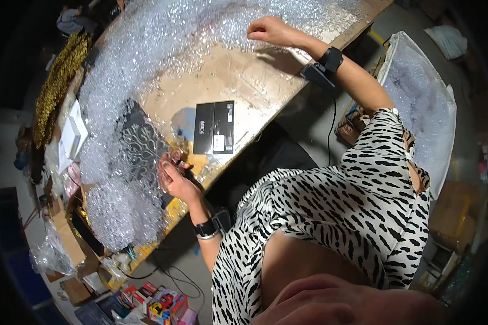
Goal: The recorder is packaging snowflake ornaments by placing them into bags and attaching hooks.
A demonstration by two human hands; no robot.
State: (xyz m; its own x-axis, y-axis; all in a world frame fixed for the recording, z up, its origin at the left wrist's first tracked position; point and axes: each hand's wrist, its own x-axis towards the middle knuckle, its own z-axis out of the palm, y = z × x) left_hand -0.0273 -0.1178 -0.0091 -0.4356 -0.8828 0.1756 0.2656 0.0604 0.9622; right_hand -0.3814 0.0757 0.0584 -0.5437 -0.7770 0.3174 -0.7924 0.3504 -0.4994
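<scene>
A silver piece with curling, tree-like branches [140,142] lies at the near left of the table, over something dark. My left hand [178,180] is closed at its right end, fingers pinched on it. Farther off to the right, my right hand [272,31] hovers by the shiny clear strands or beads [162,32] heaped along the table. Its fingers are curled in, and whatever they may hold is hidden. Between my hands sits a flat black box [207,127] with a white label. A small amber-coloured clear wrapping [177,145] lies near my left fingertips.
The worn wooden table [244,73] runs diagonally, its near edge close to my body. Gold tinsel [62,86] and a white box [75,132] lie at its left. A white sack of clear glittery material [420,108] stands at right. Cables [181,279] and colourful boxes [165,306] are below left.
</scene>
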